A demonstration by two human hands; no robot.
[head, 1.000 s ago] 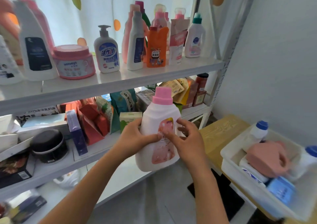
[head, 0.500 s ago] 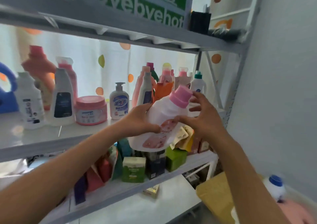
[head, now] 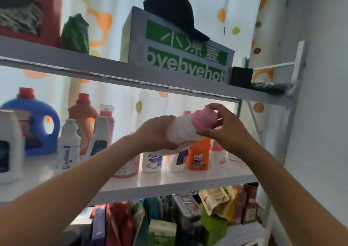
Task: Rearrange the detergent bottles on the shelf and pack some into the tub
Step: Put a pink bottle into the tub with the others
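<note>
A white detergent bottle with a pink cap [head: 185,131] is held up in front of the middle shelf [head: 169,181], tilted with its cap toward the upper right. My left hand [head: 156,132] grips its body from the left. My right hand [head: 224,127] curls round the pink cap and neck. Behind and below the bottle stand several detergent bottles, among them an orange one [head: 199,155] and a white pump bottle [head: 152,161]. The tub is out of view.
A blue jug [head: 35,125], an orange bottle [head: 82,114] and white bottles [head: 68,146] stand at the shelf's left. The upper shelf carries a green-lettered box [head: 184,57] with a black cap [head: 173,14]. Pouches and boxes [head: 188,217] fill the lower shelf. A wall [head: 320,114] is at the right.
Both hands have lifted the pink-capped bottle from waist height up to the middle shelf and tilted it over. My view has swung upward, and the tub has left the frame.
</note>
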